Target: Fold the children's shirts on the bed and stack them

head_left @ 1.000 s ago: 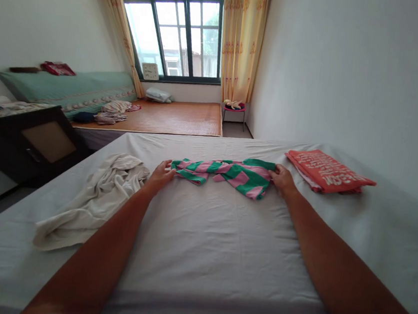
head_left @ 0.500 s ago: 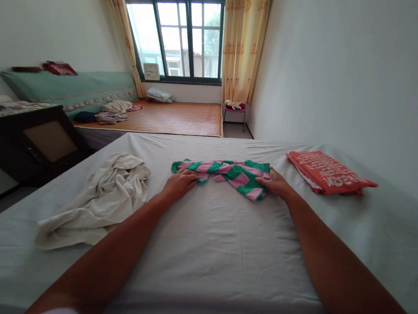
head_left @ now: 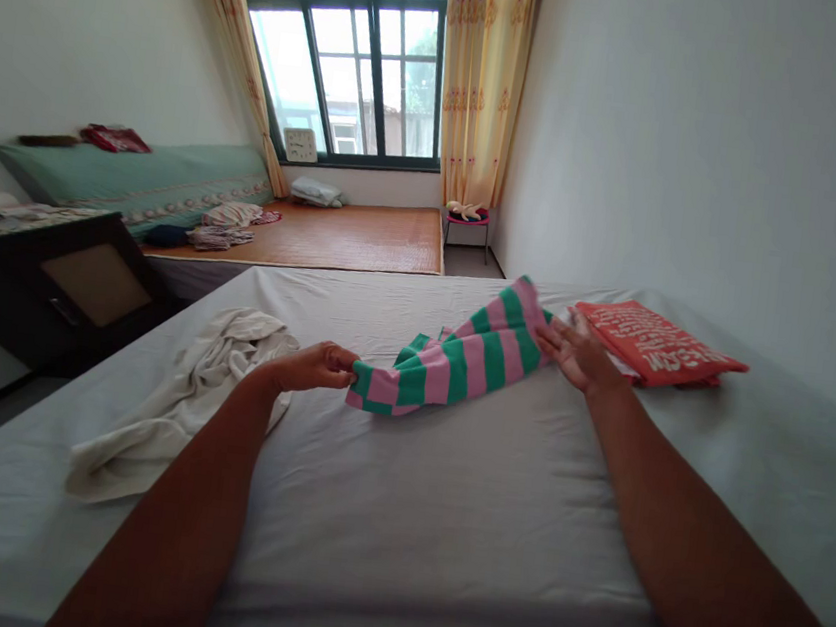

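Observation:
A green-and-pink striped garment (head_left: 449, 367) stretches slantwise over the white-sheeted bed (head_left: 440, 517), its right end raised. My left hand (head_left: 317, 367) pinches the garment's left end between thumb and fingertips. At the opposite end, my right hand (head_left: 580, 354) has its fingers stretched out against the cloth, with the thumb apart. Left of the garment lies a crumpled off-white cloth (head_left: 230, 373), partly behind my left forearm. A folded red garment with white lettering (head_left: 663, 344) lies just beyond my right hand.
A dark cabinet (head_left: 51, 282) stands beyond the bed's left side. Farther back is a bed with a brown mat (head_left: 367, 232), with clothes (head_left: 224, 226) on it. A small pink stool (head_left: 468, 221) stands by the right wall, below the curtain (head_left: 481, 89).
The striped garment has been spread wider and its right end lifted. My left hand has moved left and nearer me with its end; my right hand has shifted slightly right, its fingers straighter.

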The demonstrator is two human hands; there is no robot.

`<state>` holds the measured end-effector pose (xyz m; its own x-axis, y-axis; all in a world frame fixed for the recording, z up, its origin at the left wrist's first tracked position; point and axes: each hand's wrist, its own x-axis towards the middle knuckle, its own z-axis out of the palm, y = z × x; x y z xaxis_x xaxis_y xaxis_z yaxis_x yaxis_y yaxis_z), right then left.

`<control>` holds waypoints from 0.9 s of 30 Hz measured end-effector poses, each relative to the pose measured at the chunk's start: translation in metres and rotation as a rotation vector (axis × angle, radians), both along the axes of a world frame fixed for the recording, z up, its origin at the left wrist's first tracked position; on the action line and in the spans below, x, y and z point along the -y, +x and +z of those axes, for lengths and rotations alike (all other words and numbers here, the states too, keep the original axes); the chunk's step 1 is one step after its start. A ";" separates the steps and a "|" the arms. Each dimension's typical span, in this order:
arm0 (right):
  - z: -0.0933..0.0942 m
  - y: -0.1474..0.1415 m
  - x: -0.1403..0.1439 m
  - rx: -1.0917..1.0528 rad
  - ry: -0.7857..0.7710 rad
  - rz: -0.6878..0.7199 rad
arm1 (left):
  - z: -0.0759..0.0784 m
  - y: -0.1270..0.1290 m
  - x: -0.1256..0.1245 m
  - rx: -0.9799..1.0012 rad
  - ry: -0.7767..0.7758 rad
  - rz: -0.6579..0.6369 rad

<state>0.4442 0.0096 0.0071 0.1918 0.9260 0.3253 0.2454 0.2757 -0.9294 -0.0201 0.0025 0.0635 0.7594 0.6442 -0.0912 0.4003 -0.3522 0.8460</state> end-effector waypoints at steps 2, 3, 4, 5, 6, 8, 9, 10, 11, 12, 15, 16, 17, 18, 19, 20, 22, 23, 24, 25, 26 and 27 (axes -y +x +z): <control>-0.006 -0.004 0.000 -0.039 -0.061 -0.015 | -0.003 0.001 -0.001 -0.012 -0.026 -0.014; -0.008 -0.006 0.000 -0.053 -0.068 -0.023 | -0.004 0.001 -0.002 -0.001 -0.037 -0.007; -0.010 -0.007 0.000 -0.024 -0.065 -0.022 | -0.005 0.001 -0.003 0.023 -0.045 0.011; -0.011 -0.009 0.000 0.024 -0.056 -0.006 | -0.007 -0.001 -0.005 0.059 -0.046 0.041; -0.012 -0.009 0.001 0.088 -0.048 0.033 | -0.008 -0.002 -0.006 0.106 -0.044 0.080; -0.014 -0.011 0.001 0.279 -0.041 0.163 | -0.012 -0.007 -0.009 0.238 -0.039 0.183; -0.016 -0.012 0.001 0.400 -0.039 0.225 | -0.013 -0.009 -0.011 0.316 -0.045 0.237; -0.019 -0.013 0.001 0.525 -0.036 0.259 | -0.015 -0.011 -0.012 0.394 -0.058 0.286; -0.022 -0.014 0.001 0.640 -0.033 0.251 | -0.015 -0.012 -0.012 0.468 -0.075 0.326; -0.024 -0.014 0.001 0.732 -0.029 0.198 | -0.016 -0.012 -0.012 0.530 -0.093 0.354; -0.025 -0.014 -0.001 0.813 0.006 -0.050 | -0.011 -0.008 -0.009 0.640 -0.119 0.385; -0.022 -0.014 -0.001 0.785 0.029 -0.100 | -0.008 -0.006 -0.008 0.671 -0.117 0.395; -0.016 -0.013 0.001 0.735 0.056 -0.125 | -0.004 -0.005 -0.006 0.708 -0.111 0.410; -0.009 -0.013 0.003 0.663 0.085 -0.134 | 0.000 -0.004 -0.005 0.755 -0.100 0.433; 0.000 -0.014 0.006 0.570 0.111 -0.134 | 0.004 -0.003 -0.004 0.810 -0.087 0.460; 0.010 -0.015 0.010 0.458 0.130 -0.132 | 0.008 -0.004 -0.004 0.870 -0.072 0.491; 0.029 -0.019 0.019 0.206 0.138 -0.107 | 0.015 -0.006 -0.004 0.992 -0.051 0.549; 0.037 -0.022 0.023 0.086 0.125 -0.075 | 0.017 -0.007 -0.005 1.046 -0.051 0.572; 0.043 -0.026 0.027 -0.017 0.101 -0.036 | 0.019 -0.008 -0.006 1.090 -0.057 0.592; 0.047 -0.029 0.030 -0.089 0.083 -0.009 | 0.020 -0.008 -0.008 1.103 -0.059 0.619; 0.049 -0.033 0.032 -0.142 0.062 0.017 | 0.020 -0.007 -0.010 1.099 -0.063 0.648; 0.050 -0.037 0.033 -0.175 0.039 0.042 | 0.019 -0.006 -0.012 1.076 -0.069 0.678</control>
